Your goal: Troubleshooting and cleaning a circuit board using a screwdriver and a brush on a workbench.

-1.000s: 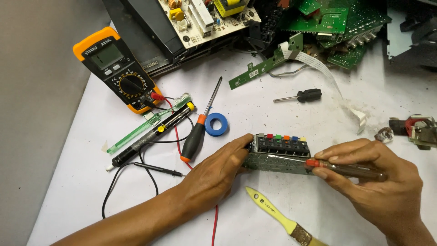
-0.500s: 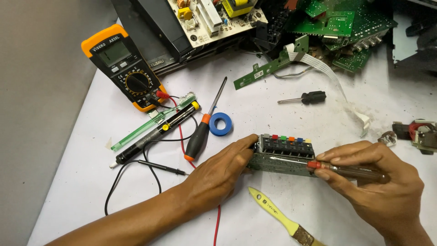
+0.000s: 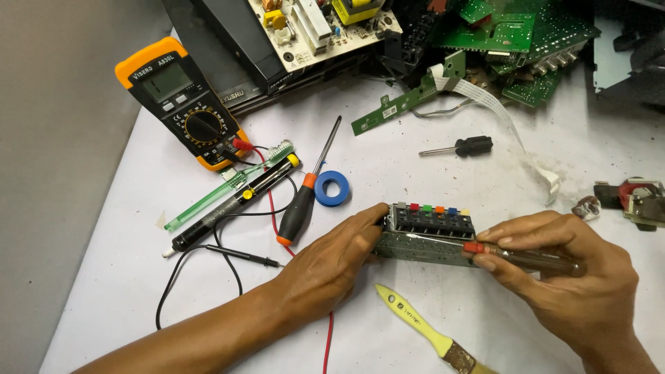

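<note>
Left hand: fingers clenched on the left end of the board, steadying it on the bench.
Right hand: fingers grasping a test screwdriver with a clear brownish handle and red collar; its shaft lies along the board's front edge, pointing left.
Board: a small green circuit strip bearing a black terminal block with red, green, orange, blue and yellow tabs; it sits low in the middle of the bench, between the two hands.
Near the left hand: an orange-and-black screwdriver, a blue tape roll, red and black probe leads.
Front edge: a yellow brush, just below the board, apart from it.
Far left: an orange multimeter, a green toothbrush and a black pen-like tool beside it.
Back: a small black screwdriver, a white ribbon cable, a pile of green circuit boards.
</note>
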